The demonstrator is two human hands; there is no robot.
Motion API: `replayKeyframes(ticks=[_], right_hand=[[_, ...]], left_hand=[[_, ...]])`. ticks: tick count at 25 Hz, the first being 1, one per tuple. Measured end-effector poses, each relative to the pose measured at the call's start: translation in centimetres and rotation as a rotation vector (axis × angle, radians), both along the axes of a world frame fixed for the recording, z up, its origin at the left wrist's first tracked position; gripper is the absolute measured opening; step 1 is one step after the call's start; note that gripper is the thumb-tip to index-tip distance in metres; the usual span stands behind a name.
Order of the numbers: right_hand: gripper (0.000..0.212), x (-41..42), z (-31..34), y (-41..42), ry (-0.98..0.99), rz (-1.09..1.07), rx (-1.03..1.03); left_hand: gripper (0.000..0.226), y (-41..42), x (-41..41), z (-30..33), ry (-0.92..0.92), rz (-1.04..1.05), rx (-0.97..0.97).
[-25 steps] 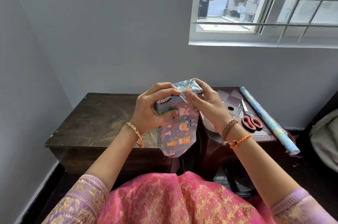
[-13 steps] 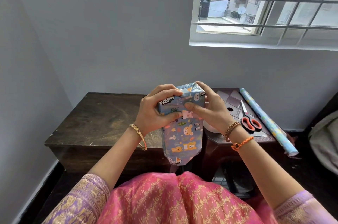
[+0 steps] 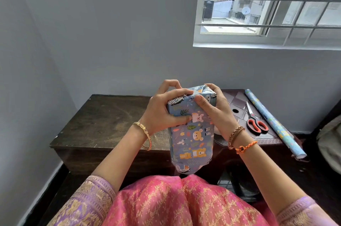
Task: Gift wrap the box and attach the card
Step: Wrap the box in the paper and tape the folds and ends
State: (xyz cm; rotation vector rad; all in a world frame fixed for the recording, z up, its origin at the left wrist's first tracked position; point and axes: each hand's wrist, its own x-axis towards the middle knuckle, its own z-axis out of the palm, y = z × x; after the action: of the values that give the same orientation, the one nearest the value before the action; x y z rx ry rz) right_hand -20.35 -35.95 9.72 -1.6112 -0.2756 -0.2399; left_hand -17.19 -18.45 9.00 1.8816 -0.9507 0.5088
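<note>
- Holding the box (image 3: 191,133) upright in the air above the lap, the person had both hands clasped round its upper end; the box touched neither the dark wooden table (image 3: 103,120) behind it nor the smaller tiled side table (image 3: 238,104) to the right.
- The long faces of the box were already covered in blue animal-print paper, so the main wrap looked done.
- The top end seemed to be the step in hand: its flaps were folded in, and a shiny strip there was probably tape, though that was too small to be sure.
- The bottom end hung loose and rounded, so I judged it not yet folded or sealed.
- No card showed anywhere in view, so attaching it was still left.
- The left hand (image 3: 162,113) gripped the box's left top corner, thumb across the near face and fingers curled over the top edge.
- The right hand (image 3: 215,109) gripped the right top corner, its thumb pressed on the near face close to the fold and its fingers wrapped round the far side.
- So the grip sat at the top, and most of the box hung below the hands.
- The scissors (image 3: 255,123) and the roll of paper (image 3: 273,122) lay untouched on the side table, just beside each other.
</note>
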Motion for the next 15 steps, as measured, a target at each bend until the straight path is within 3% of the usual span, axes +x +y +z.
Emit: replayKeyframes(ticks=[8,12,15], right_hand=[[0.045,1.1,-1.0,-0.7,0.038,0.066,-0.158],[0.077,1.4,-1.1,-1.5,0.105,0.107,-0.159],[0.081,1.7,-1.0,-0.7,0.107,0.027,-0.182]], left_hand=[[0.054,-0.1,0.3,-0.7,0.15,0.043,-0.008],[0.059,0.1,0.2,-0.8,0.092,0.068,-0.012],[0.058,0.2,0.2,-0.7,0.089,0.058,-0.033]])
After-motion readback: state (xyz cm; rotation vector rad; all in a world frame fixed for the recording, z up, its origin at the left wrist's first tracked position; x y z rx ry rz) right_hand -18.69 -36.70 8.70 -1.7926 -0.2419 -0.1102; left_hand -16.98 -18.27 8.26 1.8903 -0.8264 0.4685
